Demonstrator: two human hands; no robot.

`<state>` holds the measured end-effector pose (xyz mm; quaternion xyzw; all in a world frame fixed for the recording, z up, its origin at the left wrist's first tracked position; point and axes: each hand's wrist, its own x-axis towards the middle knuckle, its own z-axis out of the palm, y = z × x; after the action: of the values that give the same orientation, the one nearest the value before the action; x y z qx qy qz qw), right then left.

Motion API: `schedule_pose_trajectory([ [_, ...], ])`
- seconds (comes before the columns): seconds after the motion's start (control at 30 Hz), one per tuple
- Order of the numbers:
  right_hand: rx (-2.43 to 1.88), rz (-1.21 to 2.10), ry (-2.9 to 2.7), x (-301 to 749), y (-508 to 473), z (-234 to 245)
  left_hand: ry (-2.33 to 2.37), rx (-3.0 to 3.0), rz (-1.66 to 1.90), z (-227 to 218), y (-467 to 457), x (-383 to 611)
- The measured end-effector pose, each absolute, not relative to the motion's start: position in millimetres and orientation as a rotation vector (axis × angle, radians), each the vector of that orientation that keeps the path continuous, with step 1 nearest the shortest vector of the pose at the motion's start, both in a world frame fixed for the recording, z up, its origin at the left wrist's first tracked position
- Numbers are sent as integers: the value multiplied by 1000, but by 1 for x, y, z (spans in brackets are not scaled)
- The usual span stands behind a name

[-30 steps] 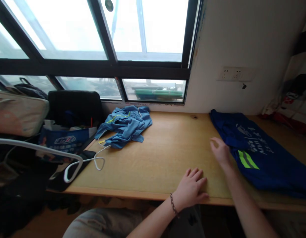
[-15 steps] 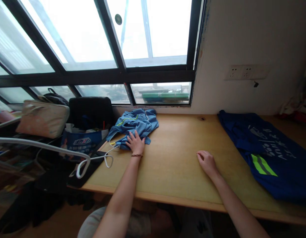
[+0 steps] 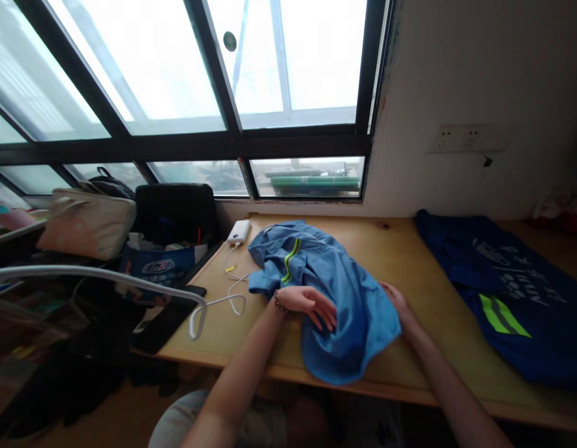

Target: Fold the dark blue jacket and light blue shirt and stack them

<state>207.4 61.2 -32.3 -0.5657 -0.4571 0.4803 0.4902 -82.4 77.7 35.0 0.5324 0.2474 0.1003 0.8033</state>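
Left hand (image 3: 308, 303) lies open-fingered on the light blue shirt (image 3: 337, 292); right hand (image 3: 396, 301) touches its edge, grip half-hidden, cannot tell.

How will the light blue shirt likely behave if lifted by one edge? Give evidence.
Probably floppy: the light blue shirt lies in soft rumpled folds under the left hand. Likely light, since the cloth looks thin. It may slide easily on the smooth wooden desk.

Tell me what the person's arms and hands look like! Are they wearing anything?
Both arms are bare, with no sleeves showing, and there are no gloves. The left hand has a thin dark beaded bracelet round its wrist. The right hand wears nothing I can see.
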Motion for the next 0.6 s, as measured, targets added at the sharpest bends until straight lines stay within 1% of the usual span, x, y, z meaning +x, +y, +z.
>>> schedule_pose_trajectory([
  [0.07,-1382,1076,-1136,211,63,-33,457,1173,242,38,78,-86],
  [0.1,-1385,1051,-1157,213,63,-32,488,1192,323,37,81,-89],
  [0.2,-1388,1098,-1186,215,62,-22,774,1281,548,24,93,-93],
  [0.33,-1378,1230,-1145,215,50,2,1031,1548,558,6,103,-90],
  [0.5,-1283,1374,-947,193,-9,17,1223,2123,751,4,96,-80],
  [0.6,-1141,1401,-845,163,-53,14,1400,2389,636,1,93,-78],
])
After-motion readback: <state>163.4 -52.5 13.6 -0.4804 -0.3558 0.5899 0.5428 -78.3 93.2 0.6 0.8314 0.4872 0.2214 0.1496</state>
